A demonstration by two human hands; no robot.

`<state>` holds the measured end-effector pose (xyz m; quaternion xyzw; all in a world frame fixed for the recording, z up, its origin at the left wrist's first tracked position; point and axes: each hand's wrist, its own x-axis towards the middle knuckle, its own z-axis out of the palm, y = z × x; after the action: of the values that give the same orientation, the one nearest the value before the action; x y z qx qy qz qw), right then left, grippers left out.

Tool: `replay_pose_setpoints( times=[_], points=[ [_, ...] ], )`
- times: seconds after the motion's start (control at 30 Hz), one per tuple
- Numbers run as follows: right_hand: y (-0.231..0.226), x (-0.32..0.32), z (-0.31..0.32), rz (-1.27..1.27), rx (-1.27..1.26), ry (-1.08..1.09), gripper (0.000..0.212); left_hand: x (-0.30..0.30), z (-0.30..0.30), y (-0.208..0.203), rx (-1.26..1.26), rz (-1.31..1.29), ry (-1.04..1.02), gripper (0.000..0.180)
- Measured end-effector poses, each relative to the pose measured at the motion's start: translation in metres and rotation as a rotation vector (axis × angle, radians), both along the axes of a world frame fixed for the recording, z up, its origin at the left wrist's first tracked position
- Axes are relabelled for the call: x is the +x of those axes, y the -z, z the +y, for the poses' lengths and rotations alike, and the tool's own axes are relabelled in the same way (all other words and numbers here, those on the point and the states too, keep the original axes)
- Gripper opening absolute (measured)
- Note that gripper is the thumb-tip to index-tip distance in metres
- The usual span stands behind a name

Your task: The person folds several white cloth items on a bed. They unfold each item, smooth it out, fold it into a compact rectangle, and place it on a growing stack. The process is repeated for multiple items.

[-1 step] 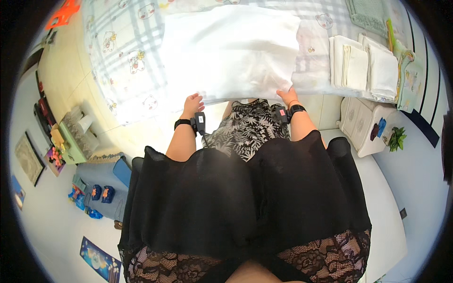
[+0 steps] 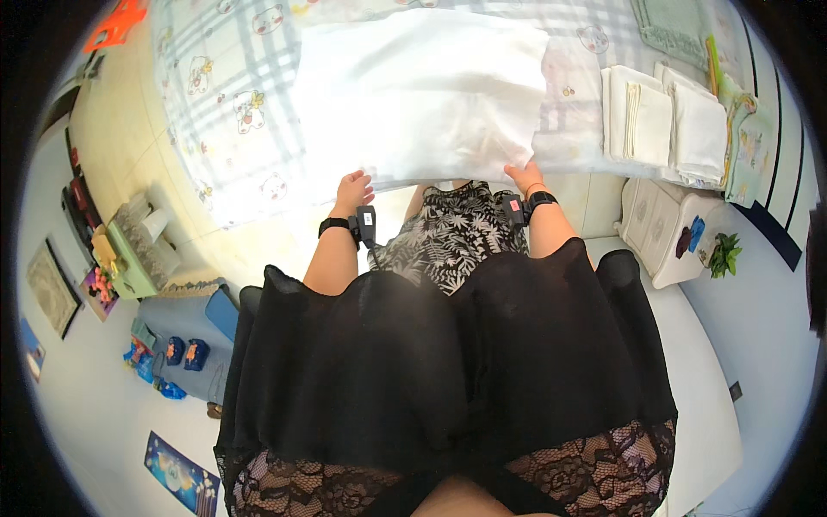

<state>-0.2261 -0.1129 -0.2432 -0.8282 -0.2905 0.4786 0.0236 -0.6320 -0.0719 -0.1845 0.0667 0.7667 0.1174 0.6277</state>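
Note:
A plain white cloth (image 2: 422,86) lies spread out on the bed, lightly wrinkled, its near edge at the bed's front side. My left hand (image 2: 351,189) is closed at the cloth's near left corner, fingertips pinched on the edge. At the near right corner, my right hand (image 2: 524,177) pinches the cloth between thumb and fingers, and small creases run from that grip. Each wrist carries a black strap with a small device.
The bed's sheet (image 2: 215,155) has pale checks and cartoon bears. Folded white cloths (image 2: 637,116) lie in stacks on the right, beside a green towel (image 2: 676,26). A white nightstand (image 2: 659,220) stands right of me. Farther left are a blue sofa (image 2: 189,314) and a green cabinet (image 2: 133,263).

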Motion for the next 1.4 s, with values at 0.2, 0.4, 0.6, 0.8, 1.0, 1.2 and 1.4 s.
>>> replay_pose_setpoints(
  times=[0.2,0.4,0.6,0.8,1.0,1.2,1.4],
  points=[
    [-0.010,-0.008,-0.002,0.419,-0.084,0.463,0.041,0.002,-0.007,-0.002,0.033,-0.003,-0.107,0.062],
    [-0.017,-0.009,-0.019,0.500,0.067,0.912,0.040,0.002,-0.014,0.013,0.005,0.025,-0.381,0.050],
    [-0.052,-0.009,-0.014,0.576,0.098,0.917,0.029,-0.010,-0.025,0.038,-0.083,-0.115,-0.528,0.049],
    [-0.144,-0.015,0.010,0.833,0.295,0.868,0.016,0.006,-0.017,0.024,0.016,-0.264,-0.778,0.035],
    [-0.162,0.018,0.013,0.830,0.317,0.743,0.021,-0.008,0.031,-0.038,0.333,-0.385,-1.075,0.028],
    [-0.206,0.012,0.027,0.615,0.386,0.600,0.065,-0.075,0.058,-0.063,0.583,-0.410,-0.747,0.014],
    [-0.196,0.027,0.026,0.522,0.227,0.322,0.045,-0.084,0.053,-0.077,0.509,-0.293,-0.596,0.029]
  ],
)
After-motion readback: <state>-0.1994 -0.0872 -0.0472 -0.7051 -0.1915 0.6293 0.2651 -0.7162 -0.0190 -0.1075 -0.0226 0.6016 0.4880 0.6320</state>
